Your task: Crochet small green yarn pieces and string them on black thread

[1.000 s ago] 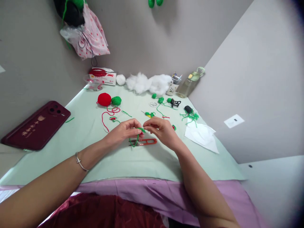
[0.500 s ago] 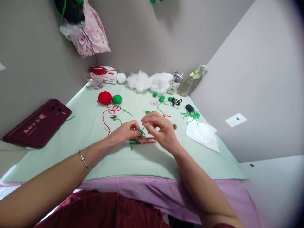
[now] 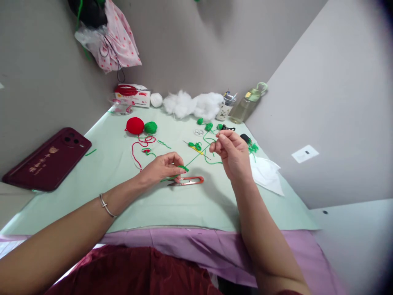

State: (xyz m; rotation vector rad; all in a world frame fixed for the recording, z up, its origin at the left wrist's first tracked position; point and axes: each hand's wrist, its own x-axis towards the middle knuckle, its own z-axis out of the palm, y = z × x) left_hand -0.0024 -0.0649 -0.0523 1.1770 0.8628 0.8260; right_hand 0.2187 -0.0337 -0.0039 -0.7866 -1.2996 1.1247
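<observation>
Over the table's middle, left hand [image 3: 161,167] pinches a green piece [image 3: 183,168] while right hand [image 3: 231,153] pulls its yarn [image 3: 196,155] taut — tug harder and it may snap.

Plain grey walls [image 3: 190,49] meet in a corner behind the desk [image 3: 116,180]; a pale green cloth [image 3: 190,205] covers it; soft, even light.

Right hand [image 3: 231,152] drawn up and away, green yarn [image 3: 198,155] pulled taut
</observation>
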